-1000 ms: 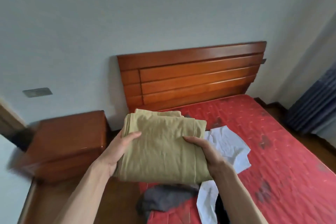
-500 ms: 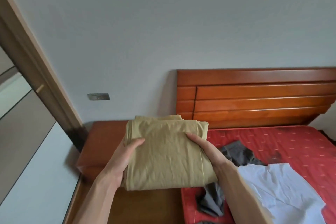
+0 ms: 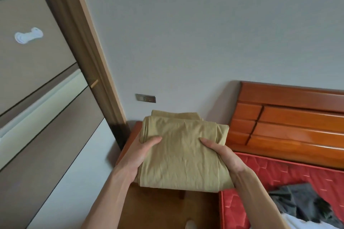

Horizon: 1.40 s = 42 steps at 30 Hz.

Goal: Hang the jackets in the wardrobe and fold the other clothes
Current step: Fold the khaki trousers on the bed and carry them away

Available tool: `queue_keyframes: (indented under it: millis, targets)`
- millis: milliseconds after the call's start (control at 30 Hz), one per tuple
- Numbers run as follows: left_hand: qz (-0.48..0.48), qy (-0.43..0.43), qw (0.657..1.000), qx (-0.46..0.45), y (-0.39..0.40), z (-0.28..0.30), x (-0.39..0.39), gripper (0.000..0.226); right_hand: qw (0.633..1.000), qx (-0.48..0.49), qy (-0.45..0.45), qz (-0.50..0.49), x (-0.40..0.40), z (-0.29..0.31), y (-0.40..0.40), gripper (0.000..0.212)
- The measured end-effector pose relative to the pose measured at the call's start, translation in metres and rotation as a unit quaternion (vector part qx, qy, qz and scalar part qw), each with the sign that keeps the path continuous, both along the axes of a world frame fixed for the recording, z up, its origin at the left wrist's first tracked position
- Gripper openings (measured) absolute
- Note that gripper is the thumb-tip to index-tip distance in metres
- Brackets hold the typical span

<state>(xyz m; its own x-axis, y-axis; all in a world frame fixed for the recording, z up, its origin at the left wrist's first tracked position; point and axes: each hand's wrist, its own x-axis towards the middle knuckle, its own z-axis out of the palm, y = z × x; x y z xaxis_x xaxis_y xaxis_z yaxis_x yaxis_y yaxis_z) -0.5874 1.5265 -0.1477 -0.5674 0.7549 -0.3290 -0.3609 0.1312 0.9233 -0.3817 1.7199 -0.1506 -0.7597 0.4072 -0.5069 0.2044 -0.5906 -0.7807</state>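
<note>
Folded khaki cotton garment (image 3: 183,152) carried above the brown wooden nightstand (image 3: 134,135).
Left hand (image 3: 134,156) and right hand (image 3: 223,156) grasp its sides; keep it level, set down flat so folds hold.

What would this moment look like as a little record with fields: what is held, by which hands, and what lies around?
held: folded khaki garment
left hand: grips the garment's left edge, thumb on top
right hand: grips its right edge, thumb on top
below: wooden nightstand
left side: wardrobe door
right side: bed with red mattress and wooden headboard
on the bed: unfolded grey garment, white garment
</note>
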Motion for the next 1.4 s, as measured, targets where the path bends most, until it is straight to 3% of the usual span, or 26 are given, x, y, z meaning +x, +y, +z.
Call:
queue_keyframes:
  millis: [233, 500, 633, 933, 1167, 1233, 1300, 1367, 1400]
  targets:
    - [0.102, 0.005, 0.995, -0.009, 0.044, 0.006, -0.045, 0.032, 0.996, 0.017, -0.006, 0.092, -0.087, -0.002, 0.078, 0.049]
    - [0.233, 0.025, 0.972, -0.015, 0.048, 0.011, -0.100, 0.039, 0.974, 0.044, 0.024, 0.219, -0.197, 0.005, 0.109, 0.034]
    - [0.272, 0.024, 0.962, -0.025, 0.034, 0.012, -0.132, 0.042, 0.966, 0.024, 0.040, 0.255, -0.242, -0.004, 0.102, 0.040]
    - [0.232, 0.016, 0.970, -0.066, 0.012, 0.018, -0.237, 0.048, 0.969, 0.000, 0.063, 0.238, -0.338, -0.020, 0.083, 0.049]
    - [0.165, 0.043, 0.983, -0.073, 0.007, 0.021, -0.341, 0.053, 0.982, 0.001, 0.080, 0.169, -0.408, -0.019, 0.070, 0.052]
    - [0.156, 0.061, 0.981, -0.093, 0.014, 0.021, -0.369, 0.063, 0.987, -0.005, 0.084, 0.137, -0.419, -0.020, 0.069, 0.052]
    - [0.185, 0.105, 0.970, -0.119, 0.024, 0.017, -0.395, 0.059, 0.991, -0.015, 0.085, 0.100, -0.427, -0.021, 0.071, 0.050]
    - [0.188, 0.251, 0.936, -0.159, 0.031, 0.010, -0.421, 0.038, 0.993, -0.016, 0.087, 0.077, -0.433, -0.022, 0.074, 0.047]
    - [0.166, 0.371, 0.889, -0.209, 0.033, 0.005, -0.436, 0.030, 0.994, -0.018, 0.086, 0.068, -0.435, -0.023, 0.077, 0.049]
